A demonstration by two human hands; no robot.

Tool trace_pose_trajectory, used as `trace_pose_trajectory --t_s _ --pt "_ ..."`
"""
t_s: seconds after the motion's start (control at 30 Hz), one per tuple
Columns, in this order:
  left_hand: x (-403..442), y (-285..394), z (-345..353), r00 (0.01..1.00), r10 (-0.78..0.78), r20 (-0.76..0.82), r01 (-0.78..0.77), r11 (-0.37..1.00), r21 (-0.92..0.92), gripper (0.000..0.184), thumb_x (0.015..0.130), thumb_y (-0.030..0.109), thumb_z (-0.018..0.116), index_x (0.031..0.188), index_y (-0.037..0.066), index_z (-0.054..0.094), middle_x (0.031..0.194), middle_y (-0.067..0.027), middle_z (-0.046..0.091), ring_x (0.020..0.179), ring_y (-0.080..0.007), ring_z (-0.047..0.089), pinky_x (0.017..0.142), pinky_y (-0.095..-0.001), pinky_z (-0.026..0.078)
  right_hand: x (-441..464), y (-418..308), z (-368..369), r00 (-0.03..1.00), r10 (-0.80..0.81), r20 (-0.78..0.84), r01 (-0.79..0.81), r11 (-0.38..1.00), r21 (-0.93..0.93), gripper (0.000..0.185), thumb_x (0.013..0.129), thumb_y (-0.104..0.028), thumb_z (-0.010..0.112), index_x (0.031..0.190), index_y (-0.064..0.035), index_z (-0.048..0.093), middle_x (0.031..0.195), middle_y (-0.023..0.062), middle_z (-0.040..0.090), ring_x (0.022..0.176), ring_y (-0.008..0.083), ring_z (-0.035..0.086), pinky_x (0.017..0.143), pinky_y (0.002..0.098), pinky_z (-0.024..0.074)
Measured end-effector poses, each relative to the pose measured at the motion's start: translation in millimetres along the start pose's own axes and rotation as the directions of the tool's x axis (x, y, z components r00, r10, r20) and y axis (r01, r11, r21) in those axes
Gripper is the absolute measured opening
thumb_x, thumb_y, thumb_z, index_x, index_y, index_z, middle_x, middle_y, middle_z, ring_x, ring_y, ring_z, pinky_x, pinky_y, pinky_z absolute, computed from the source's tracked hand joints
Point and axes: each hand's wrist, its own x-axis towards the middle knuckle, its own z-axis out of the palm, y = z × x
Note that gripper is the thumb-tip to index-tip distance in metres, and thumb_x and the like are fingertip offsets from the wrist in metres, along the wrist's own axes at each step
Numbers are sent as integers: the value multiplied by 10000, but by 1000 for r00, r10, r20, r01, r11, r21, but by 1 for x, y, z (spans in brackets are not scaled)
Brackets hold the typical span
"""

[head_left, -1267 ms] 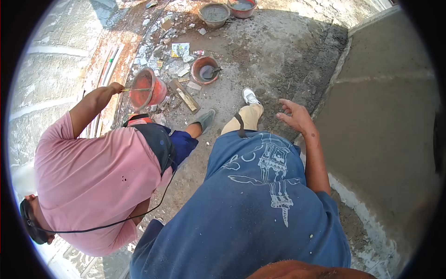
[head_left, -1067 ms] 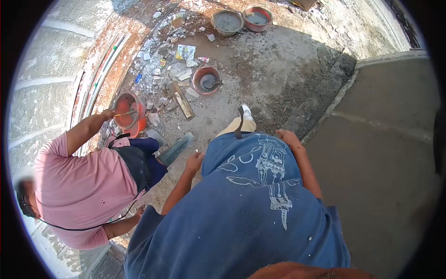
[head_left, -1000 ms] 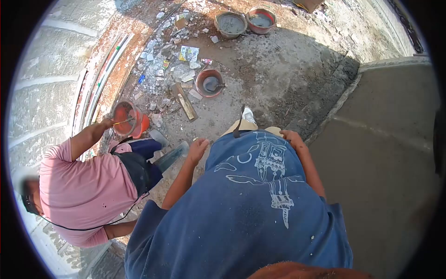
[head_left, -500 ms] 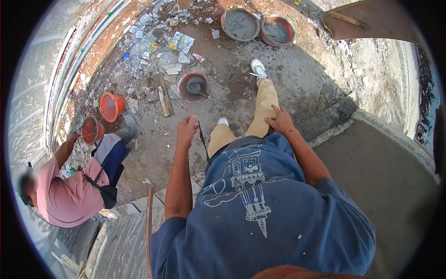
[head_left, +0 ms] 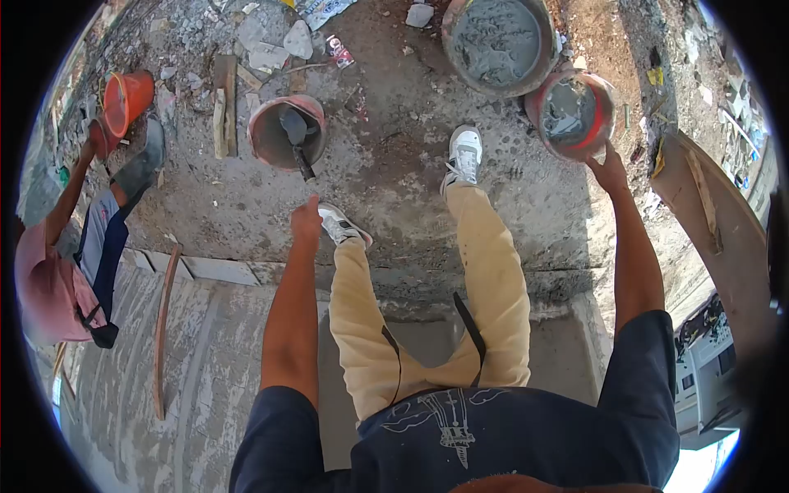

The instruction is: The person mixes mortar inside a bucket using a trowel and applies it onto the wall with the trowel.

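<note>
Mortar (head_left: 497,41), grey and wet-looking, nearly fills the larger tub (head_left: 493,89) at the top of the view, so the mixing looks done and that load looks unspent. Just beside it, the smaller tub (head_left: 606,119), red along its inner wall, sits on the ground with more grey mix inside, not lifted or emptied. The right hand (head_left: 610,172) is at the near rim of this smaller tub, thumb and fingers apart; whether it grips the rim or merely meets it, I cannot tell. Well apart from it, the left hand (head_left: 306,220) hangs with fingers partly curled, closed on nothing that shows, near the handle end of the trowel (head_left: 297,138). That trowel lies untouched in the mortar-stained bucket (head_left: 261,135), its handle over the rim, so no mix is being scooped or spread by these hands. Behind the legs, the grey surface (head_left: 542,353) appears already smooth, though its finish is hard to judge. At far left, a co-worker (head_left: 57,283) bends close to an orange bucket (head_left: 140,90); its contents are unclear.
</note>
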Motion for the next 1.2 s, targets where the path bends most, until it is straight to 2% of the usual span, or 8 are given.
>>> trace_pose_trajectory --t_s 0.07,0.17,0.4,0.53,0.73,0.9,1.0,1.2 --pt "73 -55 21 947 317 -54 -244 817 523 677 952 614 595 1077 -48 654 733 -94 613 629 -216 632 575 -390 497 80 77 4 992 -22 -123 -1 983 -183 1079 818 -454 801 1612 -53 190 1528 323 397 1383 475 446 1133 507 400" --pt "60 -2 45 964 -130 -233 175 967 184 925 945 777 384 906 -76 740 1005 -342 700 1034 -466 681 914 -523 502 149 118 -34 979 28 -203 -90 949 -304 1219 776 -517 828 1636 -73 87 1629 298 258 1525 448 221 1216 499 278" --pt "109 -18 51 953 -108 -282 112 994 -1 748 948 678 530 900 -44 721 901 -222 728 841 -352 719 780 -456 546 257 229 -21 997 -81 -7 78 979 -190 1152 782 -503 824 1617 -27 189 1581 290 374 1474 408 368 1188 440 331" --pt "85 26 38 980 -93 -177 60 981 -182 558 971 524 612 859 -18 679 757 -115 694 593 -186 655 564 -337 519 169 136 -48 984 26 -176 -108 872 -477 936 833 -536 753 1544 -40 399 1516 244 484 1383 394 486 1143 446 388" --pt "-34 7 3 992 -129 -5 94 754 -651 478 966 488 651 863 21 649 731 -69 670 546 -133 610 510 -277 512 33 38 -32 970 67 -235 -34 989 144 708 902 -334 731 1510 -94 460 813 77 676 703 148 642 716 368 509" --pt "-174 -81 -34 966 -153 209 259 565 -783 470 960 536 653 926 67 668 759 -28 669 602 -114 619 588 -270 533 8 -43 5 997 44 67 -68 914 399 848 872 -281 756 1514 79 335 1399 247 548 1277 339 542 1076 416 407" --pt "-249 -140 -63 941 -227 250 333 513 -791 479 938 557 669 914 79 665 761 -33 679 600 -124 621 593 -278 538 8 -49 8 975 159 158 -220 817 533 575 867 -277 749 1289 44 527 945 85 603 719 160 565 618 341 468" --pt "-323 -270 -77 873 -425 239 407 365 -838 460 955 516 659 878 64 645 751 -51 671 588 -144 618 550 -292 531 -130 -171 -26 997 53 51 -73 827 558 323 936 -321 704 968 -2 656 732 5 534 642 136 505 584 333 402"
